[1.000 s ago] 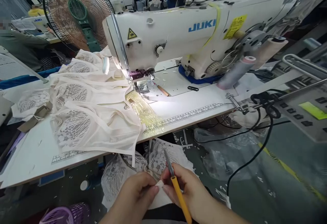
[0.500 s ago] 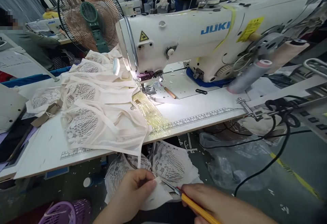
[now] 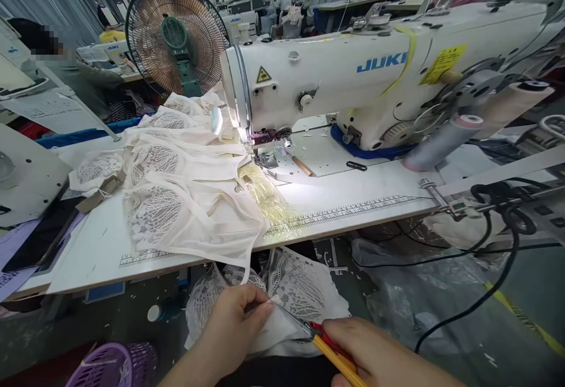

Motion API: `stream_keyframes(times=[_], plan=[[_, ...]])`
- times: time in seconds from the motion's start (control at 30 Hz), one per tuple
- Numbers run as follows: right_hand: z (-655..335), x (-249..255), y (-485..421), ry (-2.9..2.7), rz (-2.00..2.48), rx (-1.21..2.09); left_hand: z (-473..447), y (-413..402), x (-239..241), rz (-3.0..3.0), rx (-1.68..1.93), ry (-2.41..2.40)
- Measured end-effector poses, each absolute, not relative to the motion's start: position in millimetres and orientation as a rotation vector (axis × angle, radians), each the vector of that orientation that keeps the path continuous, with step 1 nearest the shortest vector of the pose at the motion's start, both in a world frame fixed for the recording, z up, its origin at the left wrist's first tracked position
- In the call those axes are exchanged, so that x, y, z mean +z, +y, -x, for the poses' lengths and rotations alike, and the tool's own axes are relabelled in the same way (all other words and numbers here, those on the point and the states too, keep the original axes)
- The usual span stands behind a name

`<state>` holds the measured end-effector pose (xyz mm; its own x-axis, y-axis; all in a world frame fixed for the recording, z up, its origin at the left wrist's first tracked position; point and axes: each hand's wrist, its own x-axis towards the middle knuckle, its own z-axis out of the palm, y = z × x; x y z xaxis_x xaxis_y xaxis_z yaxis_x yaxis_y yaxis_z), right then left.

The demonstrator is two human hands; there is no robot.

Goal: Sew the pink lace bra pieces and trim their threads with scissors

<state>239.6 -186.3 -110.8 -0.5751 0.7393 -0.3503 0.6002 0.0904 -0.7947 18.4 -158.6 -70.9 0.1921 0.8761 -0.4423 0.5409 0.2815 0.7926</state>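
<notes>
Below the table edge, my left hand (image 3: 238, 322) is closed, pinching the fabric of a white lace bra (image 3: 304, 284) between thumb and fingers. My right hand (image 3: 371, 346) grips scissors (image 3: 335, 359) with yellow and red handles. Their thin metal blades point left along the white fabric, and the tips end beside my left fingertips. The bra's two lace cups hang over my lap, partly covered by my hands. More white lace bras (image 3: 207, 213) lie in an overlapping row on the table, and a strap of the nearest hangs down just above my left hand.
A white sewing machine (image 3: 326, 63) stands on the table (image 3: 375, 187), with a seam ripper and black clip nearby. Thread cones (image 3: 445, 140) stand at right. A fan (image 3: 174, 34) is behind, a purple basket (image 3: 115, 363) on the floor. Black cables (image 3: 507, 275) hang at right.
The view has shifted, so the table and machine sit slightly further right. More of the scissors' red handle shows beside the yellow one. My left hand keeps its pinch on the bra.
</notes>
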Motion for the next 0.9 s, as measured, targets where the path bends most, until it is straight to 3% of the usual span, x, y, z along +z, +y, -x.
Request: stream_keyframes(times=[0.2,0.5,0.9], plan=[[-240.4,-115.3,-186.9,-2.206,1.443,1.519,-7.9,-148.9,-70.1,-1.303,0.318,1.262],[-234.5,-70.1,-156.2,-2.333,1.146,1.089,-1.8,-139.1,28.2,-1.830,0.234,1.319],[-270.1,-71.4,-161.3,-2.339,1.227,1.473,-26.1,-129.3,-37.7,-1.410,0.322,1.087]])
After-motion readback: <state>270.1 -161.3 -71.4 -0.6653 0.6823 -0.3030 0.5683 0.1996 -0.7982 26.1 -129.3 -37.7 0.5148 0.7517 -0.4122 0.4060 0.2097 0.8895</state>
